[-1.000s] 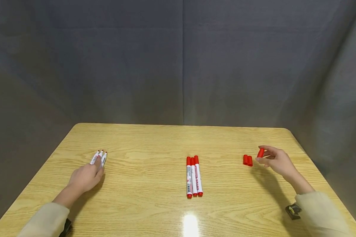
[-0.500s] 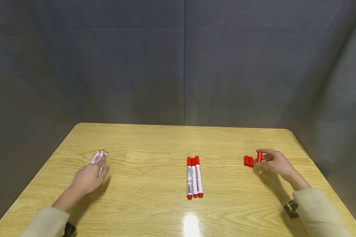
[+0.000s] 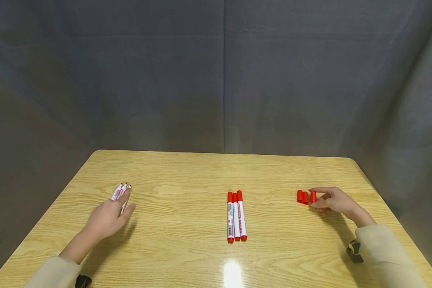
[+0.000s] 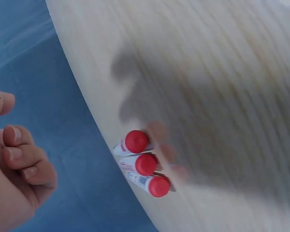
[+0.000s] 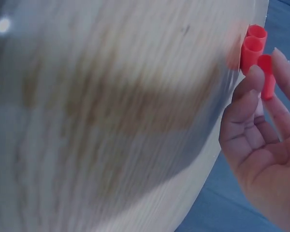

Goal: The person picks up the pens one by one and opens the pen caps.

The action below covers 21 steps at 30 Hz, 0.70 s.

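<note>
My left hand is over three uncapped whiteboard markers that lie side by side at the table's left, tips pointing away. The left wrist view shows the red end plugs of these markers apart from the loosely bent fingers. On the right, my right hand pinches a red marker cap between thumb and fingers. Open end up, that cap stands just beside two other red caps, which touch each other.
Three capped red markers lie in a row at the middle of the wooden table. A dark grey curtain hangs behind the table's far edge and along its sides. Small black devices hang at both wrists.
My right hand has lowered the cap and brought it nearer the two standing caps, turning it upright. My left hand has shifted slightly right, its fingers loosening above the uncapped markers.
</note>
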### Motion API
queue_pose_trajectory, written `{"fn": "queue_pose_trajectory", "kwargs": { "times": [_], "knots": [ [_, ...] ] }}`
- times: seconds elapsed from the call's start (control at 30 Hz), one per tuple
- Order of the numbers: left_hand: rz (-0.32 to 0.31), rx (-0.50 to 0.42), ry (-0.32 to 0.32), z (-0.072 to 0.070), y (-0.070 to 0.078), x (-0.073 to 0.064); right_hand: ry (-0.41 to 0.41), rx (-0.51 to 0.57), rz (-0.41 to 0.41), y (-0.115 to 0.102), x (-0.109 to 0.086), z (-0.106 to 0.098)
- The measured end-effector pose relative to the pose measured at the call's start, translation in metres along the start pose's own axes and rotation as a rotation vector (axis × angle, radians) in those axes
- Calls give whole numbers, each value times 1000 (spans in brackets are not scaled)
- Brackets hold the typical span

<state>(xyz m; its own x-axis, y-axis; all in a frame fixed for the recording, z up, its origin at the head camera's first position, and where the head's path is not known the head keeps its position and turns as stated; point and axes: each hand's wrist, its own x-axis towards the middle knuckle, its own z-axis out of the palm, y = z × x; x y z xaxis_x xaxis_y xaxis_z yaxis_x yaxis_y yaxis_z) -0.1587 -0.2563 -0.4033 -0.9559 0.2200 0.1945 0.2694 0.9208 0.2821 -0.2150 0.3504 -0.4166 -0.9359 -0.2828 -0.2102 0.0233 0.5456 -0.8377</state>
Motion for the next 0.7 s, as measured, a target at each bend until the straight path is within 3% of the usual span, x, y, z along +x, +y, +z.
{"fn": "queue_pose_trajectory", "kwargs": {
  "times": [0.2, 0.7],
  "knots": [
    [45, -22, 19, -3, 6, 0, -7, -25, 12, 4, 4, 0],
    [80, -73, -26, 1, 25, 3, -35, -46, 18, 7, 8, 1]
  ]
}}
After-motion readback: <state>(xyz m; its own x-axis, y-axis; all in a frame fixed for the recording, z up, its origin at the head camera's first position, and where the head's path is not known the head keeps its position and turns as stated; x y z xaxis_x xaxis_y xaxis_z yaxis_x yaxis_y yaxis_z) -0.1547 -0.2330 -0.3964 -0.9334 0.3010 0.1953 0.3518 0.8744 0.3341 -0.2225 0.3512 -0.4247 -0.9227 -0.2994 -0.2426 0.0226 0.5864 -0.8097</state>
